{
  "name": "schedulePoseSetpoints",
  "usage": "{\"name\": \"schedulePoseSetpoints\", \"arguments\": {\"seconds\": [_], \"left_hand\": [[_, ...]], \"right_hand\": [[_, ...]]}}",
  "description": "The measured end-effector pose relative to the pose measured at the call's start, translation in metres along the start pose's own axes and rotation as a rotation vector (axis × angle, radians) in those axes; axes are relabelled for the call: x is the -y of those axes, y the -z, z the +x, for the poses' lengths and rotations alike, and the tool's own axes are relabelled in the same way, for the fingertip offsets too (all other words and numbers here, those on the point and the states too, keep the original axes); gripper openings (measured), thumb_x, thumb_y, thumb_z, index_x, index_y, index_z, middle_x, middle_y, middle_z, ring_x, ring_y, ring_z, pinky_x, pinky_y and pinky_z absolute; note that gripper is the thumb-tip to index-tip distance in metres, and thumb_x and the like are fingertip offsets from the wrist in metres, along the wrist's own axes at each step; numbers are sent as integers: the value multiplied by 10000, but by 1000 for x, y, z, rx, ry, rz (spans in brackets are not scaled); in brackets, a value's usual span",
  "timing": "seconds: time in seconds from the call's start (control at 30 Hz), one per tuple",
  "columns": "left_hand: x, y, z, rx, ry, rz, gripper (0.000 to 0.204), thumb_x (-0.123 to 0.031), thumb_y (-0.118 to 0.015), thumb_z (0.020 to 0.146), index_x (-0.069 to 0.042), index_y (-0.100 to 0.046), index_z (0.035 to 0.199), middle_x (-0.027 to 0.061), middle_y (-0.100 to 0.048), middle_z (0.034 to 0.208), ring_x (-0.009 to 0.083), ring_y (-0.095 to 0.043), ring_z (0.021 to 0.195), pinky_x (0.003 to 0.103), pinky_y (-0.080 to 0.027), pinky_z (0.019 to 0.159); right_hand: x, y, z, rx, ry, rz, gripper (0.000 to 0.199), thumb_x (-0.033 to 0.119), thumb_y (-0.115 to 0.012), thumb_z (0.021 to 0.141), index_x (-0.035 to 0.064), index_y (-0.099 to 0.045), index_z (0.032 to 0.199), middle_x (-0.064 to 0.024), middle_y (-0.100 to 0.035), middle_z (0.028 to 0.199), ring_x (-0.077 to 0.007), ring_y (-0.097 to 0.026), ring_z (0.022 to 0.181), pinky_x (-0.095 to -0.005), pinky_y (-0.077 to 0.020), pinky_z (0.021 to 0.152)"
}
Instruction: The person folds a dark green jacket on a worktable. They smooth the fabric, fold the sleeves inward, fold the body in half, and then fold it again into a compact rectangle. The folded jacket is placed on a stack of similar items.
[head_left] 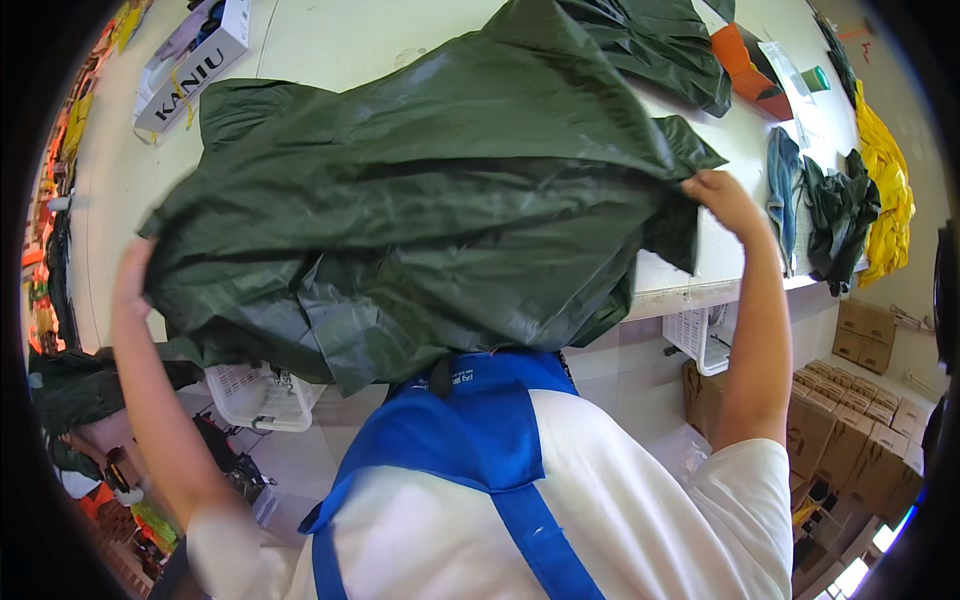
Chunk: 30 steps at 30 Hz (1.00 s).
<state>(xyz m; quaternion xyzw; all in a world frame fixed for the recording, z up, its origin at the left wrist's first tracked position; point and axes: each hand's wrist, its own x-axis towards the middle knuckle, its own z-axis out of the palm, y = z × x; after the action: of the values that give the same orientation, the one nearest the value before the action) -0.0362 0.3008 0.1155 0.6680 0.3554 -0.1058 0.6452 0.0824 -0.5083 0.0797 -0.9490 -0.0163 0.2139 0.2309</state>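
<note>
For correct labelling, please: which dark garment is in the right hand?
The large green garment, spread nearest the body; the garment behind it lies farther off, untouched.

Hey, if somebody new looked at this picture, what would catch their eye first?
Most likely the big dark green material filling the middle, held at its left edge by the left hand and at its right by the right hand. Next might be the bright yellow material at the far right, then the blue apron over a white shirt at the bottom.
</note>
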Motion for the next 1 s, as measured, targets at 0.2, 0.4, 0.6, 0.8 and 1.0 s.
{"name": "schedulePoseSetpoints", "arguments": {"seconds": [0.2,0.4,0.6,0.8,1.0], "left_hand": [[63,-80,48,-830,-500,1512,571,-249,-682,779,60,-474,1212,249,-541,1166,395,-514,1093,461,-412,939],[50,-388,-7,537,-832,806,412,-198,-589,874,-50,-516,1251,121,-583,1198,236,-592,1051,349,-471,907],[101,-473,24,368,-632,886,192,-182,-624,824,-62,-654,971,146,-656,964,308,-612,881,401,-477,760],[120,-484,29,313,-570,770,168,-203,-697,763,-48,-665,820,106,-668,757,278,-630,679,364,-482,637],[95,-491,46,437,-306,959,226,-259,-747,718,-54,-672,774,92,-660,734,229,-621,678,351,-477,640]], "right_hand": [[30,-57,22,-290,222,146,272,277,-655,836,15,-641,909,-133,-638,861,-243,-615,783,-349,-481,721],[34,-69,70,67,282,-61,317,214,-697,787,10,-622,1017,-122,-643,902,-285,-622,823,-365,-479,734],[19,-77,84,159,99,255,229,142,-673,784,-14,-631,947,-73,-614,725,-119,-546,568,-277,-436,556],[12,-88,96,114,162,188,180,112,-682,758,-18,-620,866,-90,-615,683,-153,-559,491,-312,-453,520],[17,-86,117,280,120,26,141,73,-671,761,0,-577,837,-72,-598,664,-147,-557,475,-297,-447,480]]}}
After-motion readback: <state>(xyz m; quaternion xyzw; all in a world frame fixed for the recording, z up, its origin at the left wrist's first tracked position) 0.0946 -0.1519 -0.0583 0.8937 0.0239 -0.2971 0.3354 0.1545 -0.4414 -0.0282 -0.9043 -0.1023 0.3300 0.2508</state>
